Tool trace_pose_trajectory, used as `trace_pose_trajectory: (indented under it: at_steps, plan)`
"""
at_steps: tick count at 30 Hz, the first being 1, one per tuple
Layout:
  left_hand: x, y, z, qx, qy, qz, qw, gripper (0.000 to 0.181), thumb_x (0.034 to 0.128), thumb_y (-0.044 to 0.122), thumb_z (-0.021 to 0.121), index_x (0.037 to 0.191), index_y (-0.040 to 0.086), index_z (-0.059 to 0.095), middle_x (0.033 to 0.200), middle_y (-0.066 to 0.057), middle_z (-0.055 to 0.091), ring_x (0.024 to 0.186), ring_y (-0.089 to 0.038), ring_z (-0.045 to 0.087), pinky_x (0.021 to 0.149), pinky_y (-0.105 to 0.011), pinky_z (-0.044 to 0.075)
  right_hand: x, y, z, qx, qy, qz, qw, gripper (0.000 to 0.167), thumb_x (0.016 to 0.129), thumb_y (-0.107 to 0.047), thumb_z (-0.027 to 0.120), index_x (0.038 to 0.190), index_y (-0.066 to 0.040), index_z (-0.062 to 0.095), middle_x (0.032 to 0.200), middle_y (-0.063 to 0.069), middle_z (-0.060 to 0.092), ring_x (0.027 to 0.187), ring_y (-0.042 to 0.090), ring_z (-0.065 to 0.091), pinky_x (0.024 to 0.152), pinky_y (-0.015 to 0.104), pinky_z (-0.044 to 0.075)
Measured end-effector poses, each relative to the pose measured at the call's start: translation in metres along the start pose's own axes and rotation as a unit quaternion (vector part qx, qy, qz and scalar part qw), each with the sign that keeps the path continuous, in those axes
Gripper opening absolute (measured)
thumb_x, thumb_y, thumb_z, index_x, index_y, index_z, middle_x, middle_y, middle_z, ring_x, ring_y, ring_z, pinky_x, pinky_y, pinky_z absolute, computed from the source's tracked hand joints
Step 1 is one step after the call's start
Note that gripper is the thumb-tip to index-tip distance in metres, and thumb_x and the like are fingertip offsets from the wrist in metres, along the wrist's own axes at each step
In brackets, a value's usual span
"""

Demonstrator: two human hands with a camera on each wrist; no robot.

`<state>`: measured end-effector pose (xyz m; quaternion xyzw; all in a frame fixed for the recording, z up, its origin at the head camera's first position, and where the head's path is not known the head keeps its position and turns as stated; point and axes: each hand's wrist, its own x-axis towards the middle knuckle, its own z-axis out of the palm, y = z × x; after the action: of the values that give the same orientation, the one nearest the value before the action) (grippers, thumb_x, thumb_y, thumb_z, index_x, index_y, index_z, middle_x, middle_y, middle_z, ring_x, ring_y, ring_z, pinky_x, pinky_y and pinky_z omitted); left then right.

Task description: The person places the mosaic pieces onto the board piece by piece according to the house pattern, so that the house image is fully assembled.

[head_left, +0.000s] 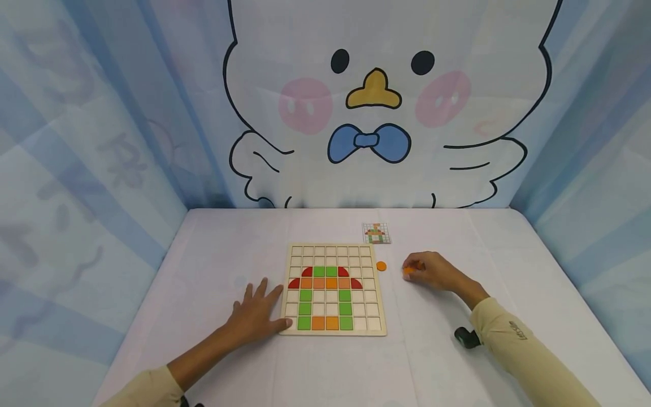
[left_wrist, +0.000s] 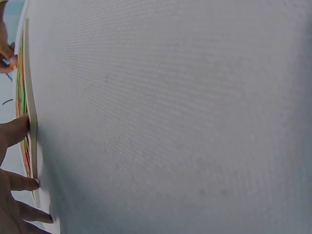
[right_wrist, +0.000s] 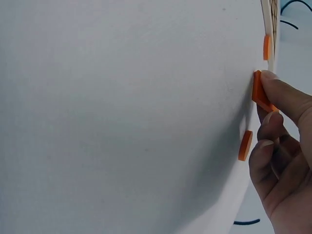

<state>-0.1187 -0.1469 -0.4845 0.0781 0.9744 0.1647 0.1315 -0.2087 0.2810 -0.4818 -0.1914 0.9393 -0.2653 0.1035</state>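
Observation:
A wooden grid board [head_left: 376, 249] lies on the table, with green, red and orange pieces forming a mushroom-like pattern in its cells. My left hand [head_left: 256, 315] is spread out at the board's left edge, its thumb touching the lower left corner. To the right of the board, my right hand [head_left: 432, 271] pinches an orange square tile [right_wrist: 258, 87] between thumb and fingers, close to the tabletop. Another orange piece [right_wrist: 245, 145] lies beside that hand in the right wrist view. An orange round piece [head_left: 381, 266] sits just off the board's right edge.
A small pattern card [head_left: 376, 233] lies behind the board's upper right corner, showing a similar coloured grid picture. The white-covered table [head_left: 229, 237] ends at a printed cloth backdrop [head_left: 305, 181], and patterned curtains hang on both sides.

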Motion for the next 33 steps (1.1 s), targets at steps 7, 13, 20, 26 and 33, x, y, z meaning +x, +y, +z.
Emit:
trace_pose_trajectory:
  at_steps: [7, 13, 20, 26, 33]
  plan:
    - [0.0, 0.0, 0.0, 0.002, 0.001, 0.001, 1.0, 0.084, 0.0769, 0.05, 0.076, 0.146, 0.014, 0.046, 0.156, -0.027, 0.029, 0.139, -0.061, 0.023, 0.093, -0.081, 0.029, 0.003, -0.006, 0.001, 0.039, 0.0, -0.006, 0.9992, 0.016, 0.092, -0.017, 0.069, 0.107, -0.015, 0.071, 0.082, -0.005, 0.064, 0.077, 0.013, 0.053, 0.07, 0.025, 0.044]
    - [0.0, 0.0, 0.0, 0.002, 0.002, 0.002, 1.0, 0.083, 0.0771, 0.05, 0.076, 0.146, 0.014, 0.046, 0.156, -0.027, 0.03, 0.139, -0.06, 0.023, 0.093, -0.081, 0.03, 0.008, -0.012, 0.003, 0.066, -0.009, -0.009, 0.9978, 0.014, 0.092, -0.017, 0.068, 0.105, -0.013, 0.072, 0.082, -0.004, 0.067, 0.07, 0.01, 0.054, 0.062, 0.024, 0.046]
    - [0.0, -0.001, 0.0, 0.003, 0.003, 0.001, 1.0, 0.083, 0.0774, 0.05, 0.076, 0.146, 0.015, 0.046, 0.156, -0.026, 0.029, 0.139, -0.06, 0.023, 0.094, -0.081, 0.029, 0.014, -0.02, 0.006, 0.125, -0.027, 0.004, 0.9917, 0.021, 0.088, -0.014, 0.072, 0.107, -0.007, 0.071, 0.084, 0.003, 0.065, 0.061, 0.01, 0.054, 0.054, 0.025, 0.049]
    - [0.0, 0.0, 0.001, 0.006, 0.006, 0.002, 1.0, 0.084, 0.0772, 0.052, 0.075, 0.146, 0.015, 0.045, 0.156, -0.027, 0.029, 0.139, -0.06, 0.023, 0.093, -0.081, 0.03, 0.023, -0.031, 0.01, 0.154, -0.05, -0.013, 0.9867, 0.03, 0.088, -0.02, 0.073, 0.113, -0.005, 0.07, 0.09, 0.005, 0.066, 0.061, 0.011, 0.053, 0.053, 0.024, 0.047]
    - [-0.001, 0.001, -0.002, 0.006, 0.001, 0.001, 1.0, 0.084, 0.0776, 0.051, 0.076, 0.146, 0.013, 0.045, 0.156, -0.027, 0.029, 0.139, -0.06, 0.023, 0.093, -0.081, 0.03, 0.035, -0.049, 0.014, 0.186, -0.082, -0.022, 0.979, 0.034, 0.091, -0.015, 0.068, 0.123, -0.004, 0.066, 0.093, 0.005, 0.066, 0.059, 0.014, 0.053, 0.052, 0.024, 0.043]
